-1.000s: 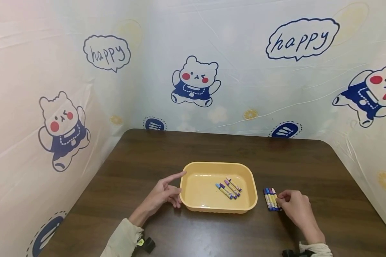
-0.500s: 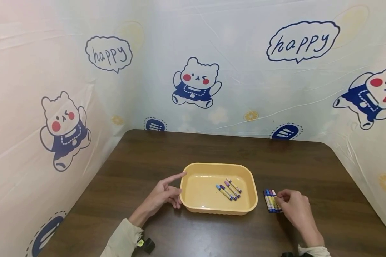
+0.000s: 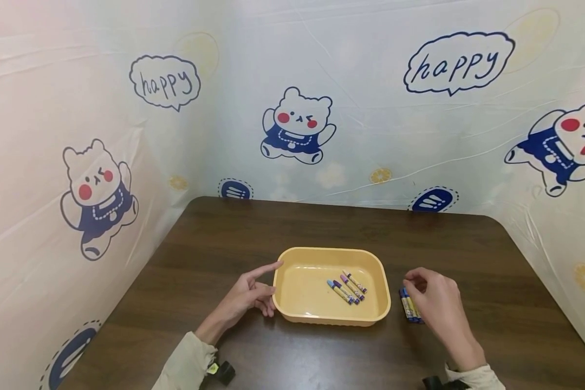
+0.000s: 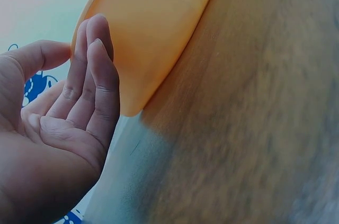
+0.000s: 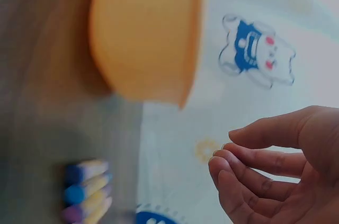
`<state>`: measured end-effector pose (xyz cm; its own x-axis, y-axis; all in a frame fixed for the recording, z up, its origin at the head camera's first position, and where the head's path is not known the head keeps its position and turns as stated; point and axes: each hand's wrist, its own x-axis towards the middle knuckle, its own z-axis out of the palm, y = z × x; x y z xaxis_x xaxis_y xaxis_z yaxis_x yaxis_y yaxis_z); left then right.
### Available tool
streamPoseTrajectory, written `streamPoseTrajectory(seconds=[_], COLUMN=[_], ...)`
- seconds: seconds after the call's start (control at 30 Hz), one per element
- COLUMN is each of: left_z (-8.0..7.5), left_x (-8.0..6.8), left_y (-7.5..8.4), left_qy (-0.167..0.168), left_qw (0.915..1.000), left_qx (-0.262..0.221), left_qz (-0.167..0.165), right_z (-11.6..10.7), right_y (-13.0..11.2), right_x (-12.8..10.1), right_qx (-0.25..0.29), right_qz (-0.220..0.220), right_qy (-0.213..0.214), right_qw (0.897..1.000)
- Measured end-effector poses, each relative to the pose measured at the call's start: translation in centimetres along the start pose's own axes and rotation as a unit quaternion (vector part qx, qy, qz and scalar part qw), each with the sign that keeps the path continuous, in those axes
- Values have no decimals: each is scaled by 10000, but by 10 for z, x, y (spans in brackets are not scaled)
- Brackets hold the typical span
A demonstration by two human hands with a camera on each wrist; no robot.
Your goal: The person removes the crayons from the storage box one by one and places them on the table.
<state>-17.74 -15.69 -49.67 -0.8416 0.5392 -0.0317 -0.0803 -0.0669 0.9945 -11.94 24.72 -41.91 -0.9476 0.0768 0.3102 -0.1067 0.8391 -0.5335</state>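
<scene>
Head view: crayons (image 3: 408, 305) beside tray (image 3: 381, 303), long axes pointing away

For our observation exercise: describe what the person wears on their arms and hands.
Both hands, left hand and right hand, are bare: no gloves or rings visible. Pale cream sleeves cover both forearms to the wrist. A small black device sits at each wrist, the left with a yellowish tag.

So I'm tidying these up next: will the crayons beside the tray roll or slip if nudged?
Probably. The crayons look like round, paper-wrapped sticks, so a sideways nudge may roll them on the smooth table. They seem small and light, likely easy to scatter. Those in the tray lie askew.
</scene>
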Motion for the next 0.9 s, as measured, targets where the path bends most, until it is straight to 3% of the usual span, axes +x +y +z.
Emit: streamPoseTrajectory(seconds=[0.2,0.47,0.9], left_z=[-2,-2,-3], left_x=[-1,0,0], left_y=[-2,-3,-2], left_qy=[-16,-30,-51], left_qw=[10000,10000,9999], left_qx=[54,77,66], left_qz=[9,27,75], right_z=[5,29,62], right_y=[-29,-57,-78], right_x=[14,26,29], right_qx=[61,5,55], right_qz=[-474,-927,-1017], right_qy=[-212,-530,-1150], right_qw=[9986,9943,9881])
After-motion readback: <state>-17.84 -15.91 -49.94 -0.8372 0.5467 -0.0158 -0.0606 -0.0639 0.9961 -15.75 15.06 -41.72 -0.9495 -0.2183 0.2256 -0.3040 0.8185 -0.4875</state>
